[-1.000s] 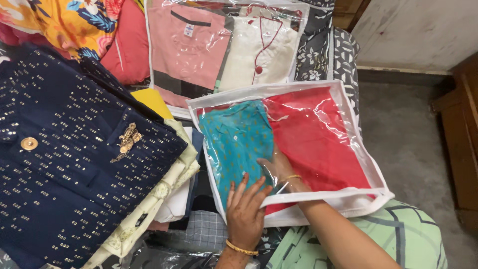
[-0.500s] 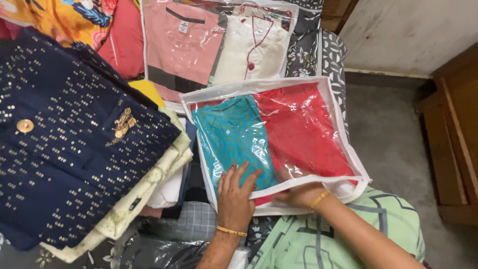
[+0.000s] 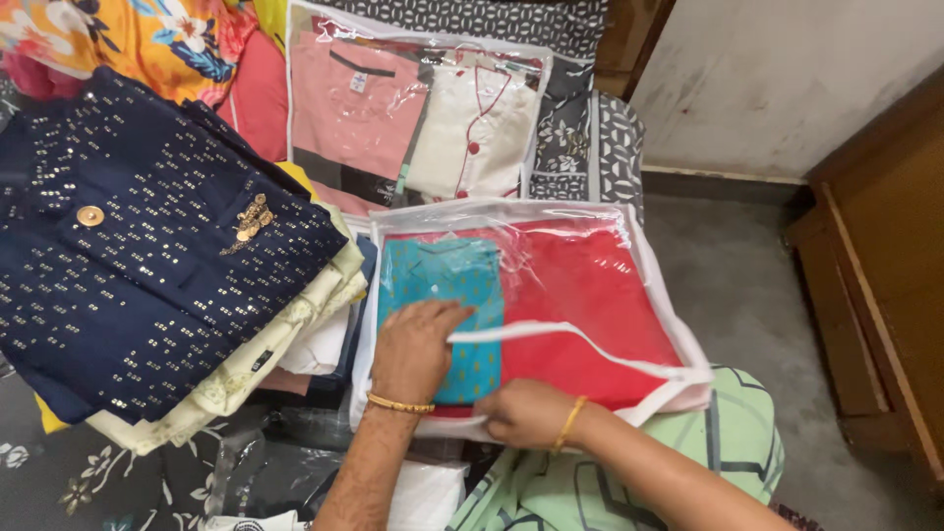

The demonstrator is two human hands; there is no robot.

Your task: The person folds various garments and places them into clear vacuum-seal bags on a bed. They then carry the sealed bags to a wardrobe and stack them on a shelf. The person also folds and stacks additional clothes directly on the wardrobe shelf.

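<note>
My left hand [image 3: 418, 344] lies flat, fingers together, pressing the teal garment [image 3: 442, 305] down inside the clear storage bag [image 3: 639, 246]. My right hand [image 3: 526, 413] is closed on the bag's near rim, pinching the white piping [image 3: 590, 344] where the flap opens; exactly how the fingers grip I cannot tell.

The bag sits at the near edge of the bed, partly over my knee [image 3: 733, 433], with the red garment [image 3: 590, 295] filling its right half.

Handling, in my judgement — the bag is light and limp, its clear film slick and prone to crumple, so it will sag if lifted by one corner. The piped rim is the firmest part and the best hold; the folded cloth inside is soft and will slide unless kept flat.

Room: to the left a stack of folded clothes topped by a navy sequinned garment [image 3: 147, 246] lies just beside the bag. Behind it, touching, is a second clear bag [image 3: 413, 108] holding pink and cream clothes. The right side is open — the bed's edge drops to the bare floor [image 3: 747, 285], with a wooden cabinet [image 3: 885, 265] well apart.
</note>
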